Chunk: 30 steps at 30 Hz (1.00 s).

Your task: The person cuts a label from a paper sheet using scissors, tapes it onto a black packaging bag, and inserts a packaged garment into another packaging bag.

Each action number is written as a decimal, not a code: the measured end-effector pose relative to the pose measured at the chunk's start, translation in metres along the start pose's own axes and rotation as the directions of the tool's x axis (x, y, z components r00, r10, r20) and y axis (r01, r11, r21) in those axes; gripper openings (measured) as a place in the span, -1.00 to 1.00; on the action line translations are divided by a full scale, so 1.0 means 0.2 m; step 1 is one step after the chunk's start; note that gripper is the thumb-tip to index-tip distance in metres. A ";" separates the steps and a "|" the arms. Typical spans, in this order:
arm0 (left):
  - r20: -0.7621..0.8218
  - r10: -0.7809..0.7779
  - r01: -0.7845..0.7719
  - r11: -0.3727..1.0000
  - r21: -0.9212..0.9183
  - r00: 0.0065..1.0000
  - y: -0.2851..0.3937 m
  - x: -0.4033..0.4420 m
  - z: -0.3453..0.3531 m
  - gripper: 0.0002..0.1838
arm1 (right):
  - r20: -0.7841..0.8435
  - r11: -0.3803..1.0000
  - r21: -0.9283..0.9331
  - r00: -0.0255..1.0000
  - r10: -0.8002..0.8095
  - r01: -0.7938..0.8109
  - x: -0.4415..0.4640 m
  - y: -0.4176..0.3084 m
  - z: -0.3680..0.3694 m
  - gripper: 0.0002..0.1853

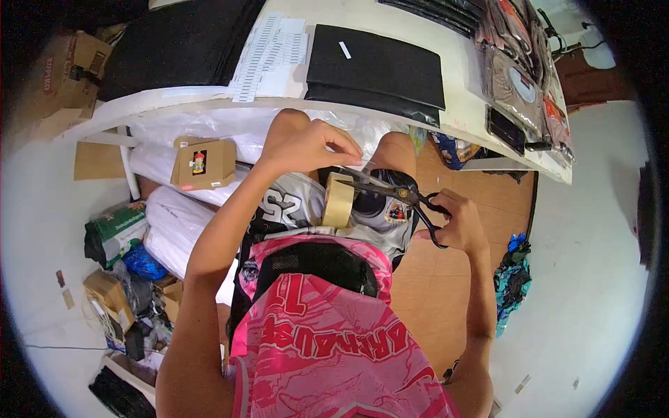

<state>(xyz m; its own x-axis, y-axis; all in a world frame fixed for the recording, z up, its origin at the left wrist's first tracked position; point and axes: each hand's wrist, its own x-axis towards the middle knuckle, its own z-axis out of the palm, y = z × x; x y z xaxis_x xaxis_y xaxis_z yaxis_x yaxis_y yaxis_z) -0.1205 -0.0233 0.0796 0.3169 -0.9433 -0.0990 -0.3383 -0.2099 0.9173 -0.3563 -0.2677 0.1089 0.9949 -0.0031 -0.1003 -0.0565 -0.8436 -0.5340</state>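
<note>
A roll of clear packing tape [338,202] stands on its edge on my lap, between the thighs. Just above it, my left hand [317,146] is closed in a pinch; a thin clear strip of tape seems to run from its fingertips toward the roll. My right hand [456,219] has its fingers through the black handles of a pair of scissors [401,194]. The scissor blades are spread and point left, with their tips close to the top of the roll and below my left fingers.
Ahead is a white table [279,83] with black folded plastic bags [376,70], a label sheet [268,52], a phone [505,130] and packaged goods [512,90]. Below it lie a cardboard box [203,165] and white plastic-wrapped rolls [181,226]. A wall [585,244] stands right.
</note>
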 end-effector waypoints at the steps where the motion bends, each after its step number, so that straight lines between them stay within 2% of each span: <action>1: -0.003 0.002 -0.002 1.000 0.000 1.000 -0.02 0.00 0.01 -0.75 | 0.013 1.000 0.002 1.000 0.011 -0.011 0.00 -0.01 0.00 -0.39; 3: -0.031 0.083 -0.086 0.990 -0.109 0.996 -0.09 0.02 0.04 -0.76 | 0.008 1.000 0.003 1.000 0.002 -0.002 0.01 -0.01 0.00 -0.42; 12: -0.040 0.093 -0.098 0.979 -0.180 0.995 -0.13 0.03 0.06 -0.80 | -0.008 0.997 0.037 0.998 -0.067 0.067 0.00 0.04 0.04 -0.43; 13: -0.039 0.094 -0.100 0.979 -0.180 0.995 -0.09 0.02 0.04 -0.80 | 0.000 0.997 0.043 0.998 -0.060 0.060 0.00 0.04 0.04 -0.45; 15: -0.042 0.019 -0.019 1.000 -0.003 0.999 -0.01 0.00 0.01 -0.79 | 0.007 0.998 0.029 0.999 -0.047 0.047 -0.01 0.04 0.03 -0.48; 19: -0.052 0.078 -0.083 0.992 -0.097 0.996 -0.08 0.01 0.03 -0.79 | 0.052 0.999 -0.017 0.998 -0.031 0.032 -0.02 0.03 0.02 -0.55; 21: -0.125 -0.071 0.068 0.997 -0.024 0.990 -0.07 0.01 0.01 -0.80 | 0.035 0.999 -0.011 0.999 -0.039 0.039 -0.03 0.05 0.03 -0.56; 22: -0.124 -0.071 0.068 0.997 -0.025 0.990 -0.10 0.01 0.00 -0.80 | 0.017 0.999 -0.004 0.999 -0.046 0.046 -0.04 0.05 0.04 -0.57; 24: -0.259 -0.041 -0.034 0.959 -0.282 0.965 -0.14 0.03 -0.02 -0.82 | -0.016 1.000 -0.004 1.000 -0.018 0.018 -0.05 0.06 0.05 -0.57; 25: -0.280 -0.014 -0.079 0.945 -0.318 0.960 -0.13 0.03 -0.04 -0.83 | -0.049 1.000 -0.002 0.999 0.009 -0.009 -0.05 0.06 0.06 -0.57; 30: -0.397 -0.028 -0.111 0.940 -0.321 0.917 -0.16 -0.02 -0.09 -0.80 | -0.135 0.994 0.063 0.987 0.092 -0.084 -0.07 0.06 0.03 -0.57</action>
<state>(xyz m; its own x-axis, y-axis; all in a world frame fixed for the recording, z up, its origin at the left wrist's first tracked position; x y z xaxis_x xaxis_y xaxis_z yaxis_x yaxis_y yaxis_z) -0.0948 -0.0086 0.0586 0.6521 -0.7573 0.0369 -0.0684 -0.0103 0.9976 -0.3720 -0.2751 0.0984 0.9876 -0.1534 -0.0346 -0.1452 -0.8047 -0.5756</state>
